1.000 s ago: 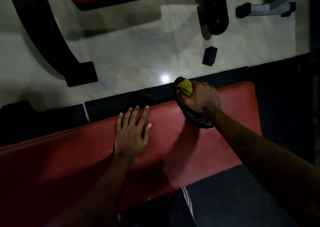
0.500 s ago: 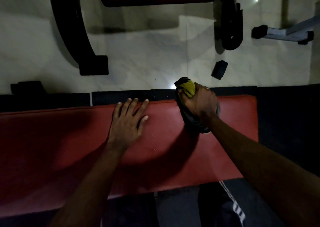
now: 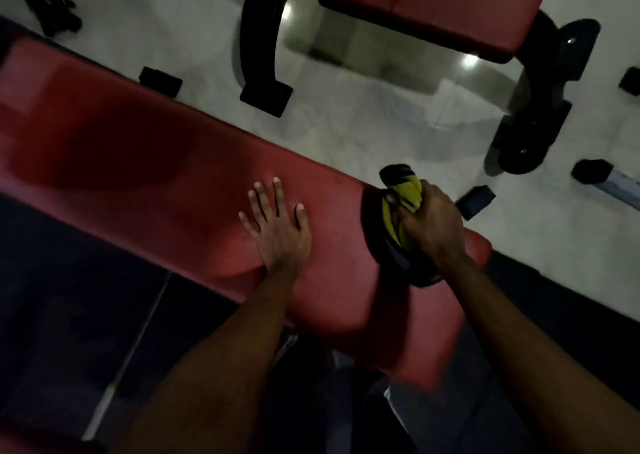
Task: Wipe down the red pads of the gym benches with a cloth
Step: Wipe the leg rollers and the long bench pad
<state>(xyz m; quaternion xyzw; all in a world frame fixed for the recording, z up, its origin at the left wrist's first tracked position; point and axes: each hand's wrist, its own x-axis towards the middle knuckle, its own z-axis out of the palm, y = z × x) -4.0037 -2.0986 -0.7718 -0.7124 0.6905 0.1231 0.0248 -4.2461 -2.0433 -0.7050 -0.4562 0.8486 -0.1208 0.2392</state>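
Head view; dim, some blur. Pad (image 3: 156, 183) seen running diagonally, upper L to lower R, red. Dark mat (image 3: 52, 297) lies on its near side, pale floor (image 3: 381, 124) on its far side.

L hand (image 3: 277, 232) is laid flat on pad, palm down, fingers straight and slightly spread, nothing gripped. It is placed approx mid-pad, near cloth on its L, not touching it.

R hand (image 3: 433, 225) is clenched round cloth (image 3: 403, 204). Yellow part is bunched in the fist; dark part hangs below the fist and is pressed on pad. Cloth is at far edge of pad, near its R end. Top of the bundle pokes past that edge, over floor.

Far pad (image 3: 433, 6) noted at top, red w/ scuffs, carried on black frame: curved leg (image 3: 258, 38) at L ending in a square foot, heavier bracket (image 3: 533, 124) at R. It is well apart from pad, floor between.

Small black block (image 3: 476, 201) on floor just R of R hand. Grey bar (image 3: 620, 187) w/ black end cap at R edge. Dark object (image 3: 48, 6) on floor top L; kind can't be told. Two light glints noted on floor.
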